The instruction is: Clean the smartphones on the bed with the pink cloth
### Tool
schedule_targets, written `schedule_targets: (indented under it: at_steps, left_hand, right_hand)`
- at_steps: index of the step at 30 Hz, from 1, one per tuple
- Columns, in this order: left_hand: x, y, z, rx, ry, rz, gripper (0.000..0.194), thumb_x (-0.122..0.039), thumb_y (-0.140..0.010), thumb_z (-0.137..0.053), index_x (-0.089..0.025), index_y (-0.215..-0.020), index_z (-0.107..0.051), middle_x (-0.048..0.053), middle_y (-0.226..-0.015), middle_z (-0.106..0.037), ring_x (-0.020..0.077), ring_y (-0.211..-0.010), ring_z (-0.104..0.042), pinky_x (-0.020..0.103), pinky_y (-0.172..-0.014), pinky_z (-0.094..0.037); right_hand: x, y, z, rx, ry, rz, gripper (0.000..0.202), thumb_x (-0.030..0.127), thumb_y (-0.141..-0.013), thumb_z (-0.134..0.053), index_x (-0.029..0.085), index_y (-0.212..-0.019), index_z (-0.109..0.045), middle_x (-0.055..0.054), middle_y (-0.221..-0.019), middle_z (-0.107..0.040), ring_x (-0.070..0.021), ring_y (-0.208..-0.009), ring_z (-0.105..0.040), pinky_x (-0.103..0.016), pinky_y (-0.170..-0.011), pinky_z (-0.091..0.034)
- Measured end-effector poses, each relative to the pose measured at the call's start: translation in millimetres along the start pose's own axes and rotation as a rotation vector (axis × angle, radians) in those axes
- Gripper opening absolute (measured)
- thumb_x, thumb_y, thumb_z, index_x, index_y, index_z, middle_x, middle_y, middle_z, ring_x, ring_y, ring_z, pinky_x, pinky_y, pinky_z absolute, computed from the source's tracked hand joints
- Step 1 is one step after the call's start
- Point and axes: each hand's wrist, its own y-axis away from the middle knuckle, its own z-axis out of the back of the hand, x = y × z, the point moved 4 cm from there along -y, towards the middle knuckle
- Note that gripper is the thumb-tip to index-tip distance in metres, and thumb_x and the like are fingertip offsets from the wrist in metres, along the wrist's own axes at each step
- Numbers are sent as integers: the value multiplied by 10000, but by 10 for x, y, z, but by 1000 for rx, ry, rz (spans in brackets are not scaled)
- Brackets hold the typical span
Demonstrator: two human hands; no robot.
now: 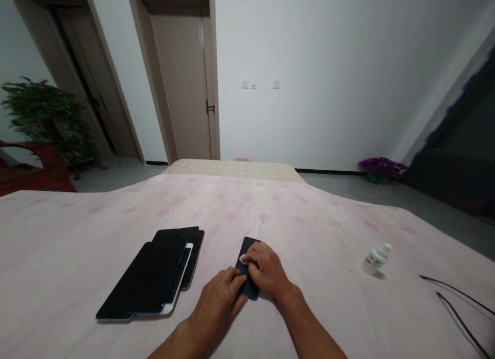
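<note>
A dark smartphone (250,292) lies flat on the pink flowered cloth in front of me. My left hand (223,292) grips its left edge, fingers closed against the side. Over the phone, my right hand (266,268) is closed on a small white wipe (243,258), pressing down on the phone's face. Much of the phone and most of the wipe are hidden under my fingers. To the left is a pile of dark-faced tablets (143,276) and phones (195,253), overlapping one another. A small white bottle (374,261) stands off to the right.
The pink cloth (309,307) covers the wide surface under my hands. Black cables (460,317) reach in from the right edge. Beyond are a beige door (180,80), a white wall (332,91), a green plant (46,111) and purple flowers (381,166).
</note>
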Motion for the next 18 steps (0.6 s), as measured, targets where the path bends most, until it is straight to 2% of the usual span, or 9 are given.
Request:
schedule_targets:
  at_steps: [6,10,14,18]
  left_hand:
    - [50,12,-49,-18,-18,-21,323,-154,-873,-665,-225,-1185,-619,69,-1153,-654,231,-1000,-646,382,-884,-559]
    - [54,11,-47,-21,-11,-18,326,-166,-869,-672,-224,-1186,-620,68,-1146,-656,231,-993,-648,382,-878,-559]
    - [31,-1,-16,-7,-11,-1,297,-177,-880,-659,-236,-1170,-630,55,-1120,-661,227,-984,-649,376,-871,-559]
    - [29,0,-24,-9,-20,-6,295,-182,-884,-650,-243,-1171,-627,58,-1129,-660,229,-990,-650,382,-872,-562]
  right_hand:
    - [-144,-40,99,-137,151,-156,300,15,-803,-505,203,-906,-715,-65,-903,-644,-221,-899,-550,-355,-843,-445]
    - [-66,-38,67,-82,117,-99,332,2,-787,-506,211,-930,-720,-58,-922,-652,-217,-906,-550,-345,-834,-450]
    - [48,2,4,15,38,-11,336,-17,-707,-514,220,-826,-721,-29,-874,-656,-200,-873,-556,-323,-809,-447]
    - [-11,-8,47,-56,83,-68,318,-11,-719,-505,211,-828,-706,-40,-872,-646,-207,-883,-556,-333,-827,-445]
